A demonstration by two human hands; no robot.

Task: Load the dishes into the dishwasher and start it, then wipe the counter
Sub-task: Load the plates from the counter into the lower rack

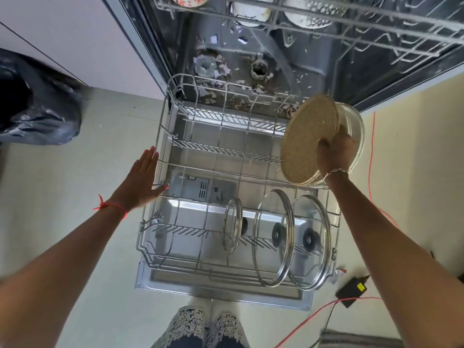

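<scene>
The dishwasher's lower rack [160, 172] is pulled out over the open door [226, 295]. Three glass lids stand upright in its front right tines: a small lid [232, 223], a middle lid [272, 237] and a large lid [310, 242]. My right hand [335, 153] grips a tan speckled plate [308, 139] together with a clear glass dish [355, 126] behind it, both tilted on edge above the rack's right side. My left hand [143, 178] is flat with straight fingers, touching the rack's left rim.
The upper rack [326, 18] holds patterned bowls [316, 11]. Debris litters the tub floor [226, 76]. A black bag [35, 101] lies at the left. A black power adapter [351, 291] and red cable [371, 151] lie on the floor at the right. My feet [208, 327] stand before the door.
</scene>
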